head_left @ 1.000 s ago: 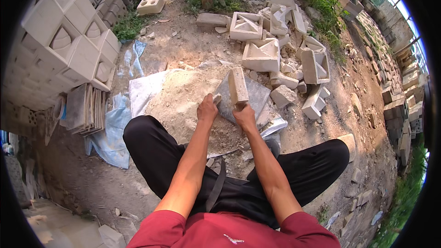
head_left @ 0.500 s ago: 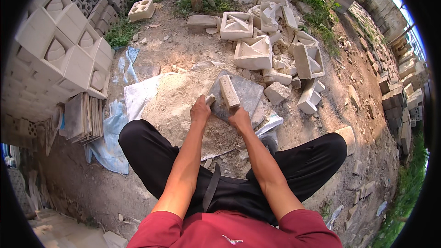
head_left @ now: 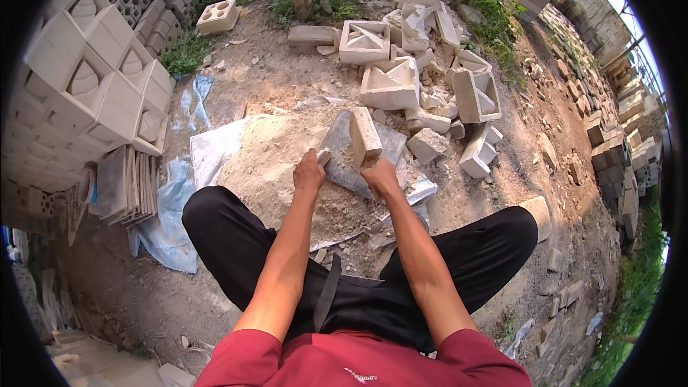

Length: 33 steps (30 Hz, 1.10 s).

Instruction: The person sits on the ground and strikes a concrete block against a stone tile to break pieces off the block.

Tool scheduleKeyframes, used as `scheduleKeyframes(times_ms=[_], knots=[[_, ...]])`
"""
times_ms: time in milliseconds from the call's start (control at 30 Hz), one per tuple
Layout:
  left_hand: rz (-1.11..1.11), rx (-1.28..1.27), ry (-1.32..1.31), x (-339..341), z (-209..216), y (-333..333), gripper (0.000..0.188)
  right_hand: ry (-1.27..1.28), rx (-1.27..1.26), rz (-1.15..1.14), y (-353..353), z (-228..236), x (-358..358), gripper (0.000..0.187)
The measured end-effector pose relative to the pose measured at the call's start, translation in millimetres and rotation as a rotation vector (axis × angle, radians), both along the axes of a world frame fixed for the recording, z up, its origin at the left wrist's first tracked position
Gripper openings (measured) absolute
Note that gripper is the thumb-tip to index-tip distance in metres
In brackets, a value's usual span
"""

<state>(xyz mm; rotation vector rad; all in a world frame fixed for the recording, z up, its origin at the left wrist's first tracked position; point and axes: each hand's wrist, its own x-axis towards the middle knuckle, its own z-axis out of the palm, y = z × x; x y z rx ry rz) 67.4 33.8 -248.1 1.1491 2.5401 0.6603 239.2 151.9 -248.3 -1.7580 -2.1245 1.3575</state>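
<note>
Outdoors, on bare dirt ground [head_left: 265, 64] with stacked masonry blocks [head_left: 68, 39] at left, a grey slab [head_left: 390, 147] lies on a powdery heap [head_left: 261, 147]. Over it, the right hand [head_left: 380, 175] grips a pale block [head_left: 364, 132] at its near end, long axis pointing far. The left hand [head_left: 308, 170] clasps a small chunk [head_left: 325, 155] by the slab's left edge.

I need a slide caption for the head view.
Right hand grips a mallet-like block over a grey slab; left hand holds a pale piece.

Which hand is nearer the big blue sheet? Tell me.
Left. The left hand is to the right of the blue sheet; the right hand is farther right, past the left.
</note>
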Motion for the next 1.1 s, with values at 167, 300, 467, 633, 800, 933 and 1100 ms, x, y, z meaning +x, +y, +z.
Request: scheduleKeyframes(times_ms=[167,300,467,633,800,933,1100], knots=[[0.009,-0.009,-0.046,7.6,7.5,4.4,0.024,-0.017,0.253,-0.112,-27.2,-19.9,11.5,0.041],[-0.038,0.018,-0.005,10.3,2.3,3.4,0.025,-0.117,0.080,0.025,2.4,-10.9,9.3,0.040],[0.005,0.017,-0.032,5.0,4.9,-1.8,0.024,0.111,0.150,-0.065,-25.0,13.3,-2.8,0.040],[-0.029,-0.007,-0.032,5.7,8.2,5.3,0.026,-0.190,0.061,0.086,-6.2,-6.8,8.1,0.039],[-0.006,0.016,-0.051,3.7,8.4,2.6,0.029,0.011,-0.089,0.280,2.8,-5.8,23.8,0.058],[0.002,0.022,-0.051,9.7,2.2,5.4,0.031,0.120,-0.138,0.271,10.9,0.2,37.8,0.065],[-0.006,-0.010,-0.038,13.5,-1.5,14.7,0.033,-0.089,-0.055,0.304,54.9,35.3,48.9,0.061]])
